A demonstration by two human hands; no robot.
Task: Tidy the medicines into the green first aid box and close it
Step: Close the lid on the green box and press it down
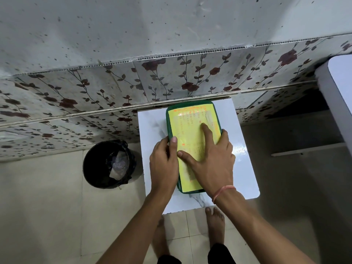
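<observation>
Now green first aid box [172, 119] runs lengthwise away from me on worktop [245, 149], my right hand [213, 159] spread flat on lid, left hand [163, 162] gripping its left edge

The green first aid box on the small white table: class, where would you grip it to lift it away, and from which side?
Grip the green first aid box by its two long green rims, one hand per side, coming from above. It lies flat, lid on, long axis pointing away from the person. The left hand already holds the left rim; the right hand presses flat on the yellow label. The table leaves room on both sides.
</observation>
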